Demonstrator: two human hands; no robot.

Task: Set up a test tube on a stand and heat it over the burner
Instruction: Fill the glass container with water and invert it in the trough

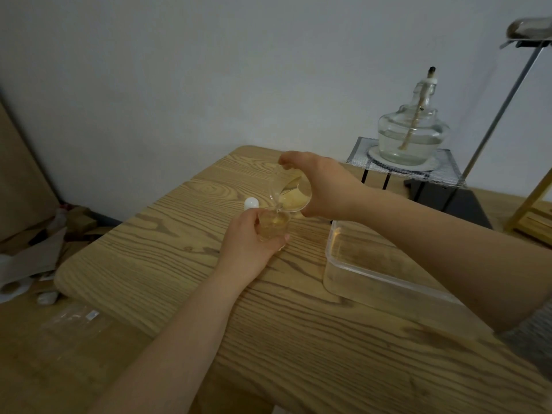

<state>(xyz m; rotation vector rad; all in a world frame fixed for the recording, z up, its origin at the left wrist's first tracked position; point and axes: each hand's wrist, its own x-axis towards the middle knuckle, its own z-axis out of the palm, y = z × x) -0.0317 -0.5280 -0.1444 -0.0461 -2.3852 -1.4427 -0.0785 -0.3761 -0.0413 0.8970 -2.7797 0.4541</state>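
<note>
Two hands meet over the table [179, 264]. From the head view, the right hand [325, 186] has its fingers curled round a tilted beaker [291, 194], spout down over a small cup [273, 225] that the left hand [248, 243] grips. A white cap [251, 203] lies just behind. Back right, the burner [413, 132] sits on mesh [442, 171] beside the stand's rod [501, 115]. A clear tray [373, 273] lies near the right forearm.

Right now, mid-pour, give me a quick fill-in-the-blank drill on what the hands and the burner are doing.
1. The right hand tilts a clear beaker over the small cup held by the ____ hand.
2. The alcohol burner stands on a wire ____.
3. The burner's wick is ____.
4. The plastic tray lies under the ____ forearm.

Missing: left; mesh; unlit; right
</note>
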